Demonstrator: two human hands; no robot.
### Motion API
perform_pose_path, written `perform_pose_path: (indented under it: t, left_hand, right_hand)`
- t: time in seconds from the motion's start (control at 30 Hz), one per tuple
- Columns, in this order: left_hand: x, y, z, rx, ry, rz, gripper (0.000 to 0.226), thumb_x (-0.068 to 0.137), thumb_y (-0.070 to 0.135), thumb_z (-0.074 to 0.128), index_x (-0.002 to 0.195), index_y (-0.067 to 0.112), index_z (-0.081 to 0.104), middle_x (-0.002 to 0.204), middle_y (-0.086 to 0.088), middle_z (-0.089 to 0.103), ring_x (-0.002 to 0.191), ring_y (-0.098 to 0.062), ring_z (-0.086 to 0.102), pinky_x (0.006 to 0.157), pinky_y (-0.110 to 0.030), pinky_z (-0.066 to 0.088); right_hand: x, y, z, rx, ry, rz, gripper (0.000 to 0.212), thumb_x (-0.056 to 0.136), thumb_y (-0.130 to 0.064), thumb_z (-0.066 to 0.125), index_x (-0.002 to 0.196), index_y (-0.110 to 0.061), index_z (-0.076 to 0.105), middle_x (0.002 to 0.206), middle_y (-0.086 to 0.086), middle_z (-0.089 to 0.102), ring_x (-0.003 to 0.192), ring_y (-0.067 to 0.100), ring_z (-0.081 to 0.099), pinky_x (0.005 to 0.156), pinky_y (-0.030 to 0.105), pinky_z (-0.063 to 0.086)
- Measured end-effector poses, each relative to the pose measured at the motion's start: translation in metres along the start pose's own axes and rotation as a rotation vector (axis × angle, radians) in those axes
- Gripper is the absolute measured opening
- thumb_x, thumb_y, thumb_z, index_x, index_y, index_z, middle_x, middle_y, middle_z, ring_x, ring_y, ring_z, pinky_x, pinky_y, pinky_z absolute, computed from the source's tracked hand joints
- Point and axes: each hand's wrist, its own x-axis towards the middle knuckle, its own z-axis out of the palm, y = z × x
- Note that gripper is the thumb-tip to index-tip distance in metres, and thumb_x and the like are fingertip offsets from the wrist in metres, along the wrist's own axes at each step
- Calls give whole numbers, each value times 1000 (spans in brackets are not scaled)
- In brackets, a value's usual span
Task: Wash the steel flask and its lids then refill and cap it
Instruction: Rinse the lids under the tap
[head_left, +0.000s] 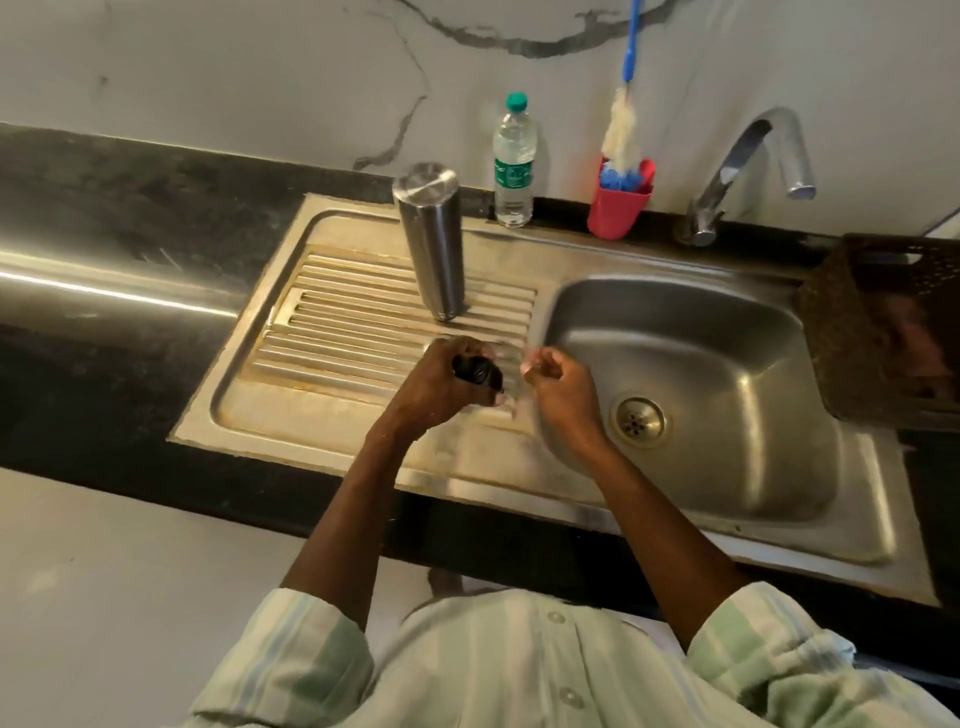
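Note:
The steel flask stands upside down on the ribbed drainboard of the sink unit, its flat base up. In front of it, my left hand grips a small black lid. Just to the right, my right hand hovers over the edge between drainboard and basin, fingers curled, with nothing visible in them. The two hands are a short gap apart. No second lid is in view.
A plastic water bottle with a green cap stands behind the flask. A red cup holds a blue-handled bottle brush. The tap arches over the basin. A dark woven basket sits at the right.

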Motion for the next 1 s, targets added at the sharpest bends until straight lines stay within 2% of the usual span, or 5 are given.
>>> perform_pose_path:
  t: [0.33,0.47,0.63,0.87,1.0]
  left_hand:
    - [61,68,160,-201,-110,126,75,55,23,93,119,39,57,110,0,63,96,-18,65,86,-38,57]
    - [101,99,188,-260,-178,82,50,75,17,85,117,30,62,103,5,67,92,-5,67,82,-23,52]
    - [163,131,202,-246,136,15,5,92,24,71,97,23,70,91,4,72,88,-12,67,90,-41,56]
    - [232,184,221,21,159,150,32,96,20,65,121,-1,65,97,-3,67,67,6,63,62,-8,48]
    - [250,192,230,50,178,99,43,93,21,70,122,-8,60,96,-5,58,89,-28,68,78,-38,59]
  right_hand:
    - [21,19,-162,715,-144,403,11,97,-22,56,100,-13,62,66,1,67,63,13,66,63,27,53]
    - [40,30,-219,780,-60,360,8,95,-19,60,102,-14,61,86,8,70,74,20,69,67,27,54]
    - [80,28,-256,900,41,299,24,94,-3,57,118,-6,58,113,15,63,99,27,65,78,28,59]
    - [125,10,-254,853,97,193,18,94,-1,57,110,-8,61,112,10,64,104,24,64,83,29,58]
    - [143,6,-248,814,106,198,28,95,-1,56,122,-2,58,119,14,61,111,29,61,83,28,58]
